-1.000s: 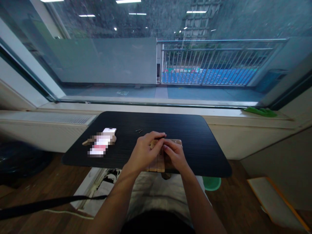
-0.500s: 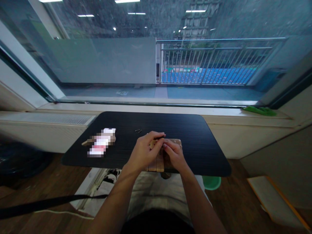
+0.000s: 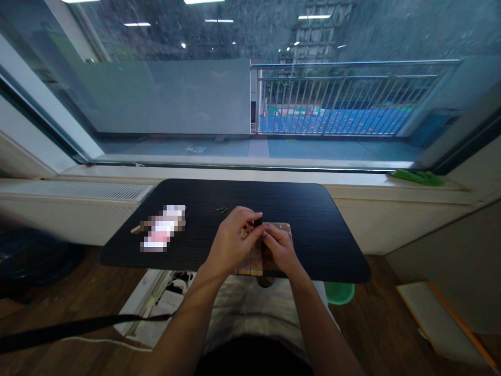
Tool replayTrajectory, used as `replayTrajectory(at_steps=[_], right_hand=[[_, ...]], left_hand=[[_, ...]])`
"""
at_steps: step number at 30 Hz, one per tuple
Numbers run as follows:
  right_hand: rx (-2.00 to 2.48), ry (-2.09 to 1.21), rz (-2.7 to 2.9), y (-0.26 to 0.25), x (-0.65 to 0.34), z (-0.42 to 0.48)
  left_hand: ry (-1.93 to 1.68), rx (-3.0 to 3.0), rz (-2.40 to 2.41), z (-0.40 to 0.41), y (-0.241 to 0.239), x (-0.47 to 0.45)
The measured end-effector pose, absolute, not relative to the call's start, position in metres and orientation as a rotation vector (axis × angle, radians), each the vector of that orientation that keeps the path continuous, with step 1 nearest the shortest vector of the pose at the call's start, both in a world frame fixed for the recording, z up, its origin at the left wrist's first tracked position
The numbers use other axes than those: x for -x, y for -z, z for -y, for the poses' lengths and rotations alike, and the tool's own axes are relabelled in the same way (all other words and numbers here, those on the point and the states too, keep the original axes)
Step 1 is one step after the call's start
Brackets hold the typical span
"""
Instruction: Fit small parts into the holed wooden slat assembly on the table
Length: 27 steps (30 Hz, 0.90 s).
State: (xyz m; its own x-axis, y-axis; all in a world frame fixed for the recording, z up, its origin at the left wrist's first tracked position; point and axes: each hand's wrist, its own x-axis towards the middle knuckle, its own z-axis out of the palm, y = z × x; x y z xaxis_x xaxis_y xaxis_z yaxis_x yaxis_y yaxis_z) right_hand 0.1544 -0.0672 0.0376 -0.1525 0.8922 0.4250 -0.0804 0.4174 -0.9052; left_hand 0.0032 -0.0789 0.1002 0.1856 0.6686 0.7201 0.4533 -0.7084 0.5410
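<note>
My left hand is over a wooden board near the table's front edge. Between its index finger and thumb is a small black piece, too small to name surely. My right hand rests on the board's right part, its thumb and fingers pinched together against my left thumb. What the right fingertips grip, if anything, is hidden. Small light wooden parts show through the gap in my left hand. The board's middle is mostly covered by both hands.
On the black table lie a couple of thin screws or nails and, at left, a pixelated phone over a wooden-looking object. A window sill runs behind. A green basin stands below at right.
My left index finger has risen slightly away from the thumb, and the black piece between them now shows more. The right hand has hardly moved.
</note>
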Motion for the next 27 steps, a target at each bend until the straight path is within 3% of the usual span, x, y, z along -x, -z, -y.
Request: replayTrajectory(at_steps=[27], right_hand=[[0.793, -1.026, 1.468, -0.0393, -0.1556, 0.0687]], left_hand=[[-1.460, -2.203, -1.083, 0.0811, -0.1001, -0.0017]])
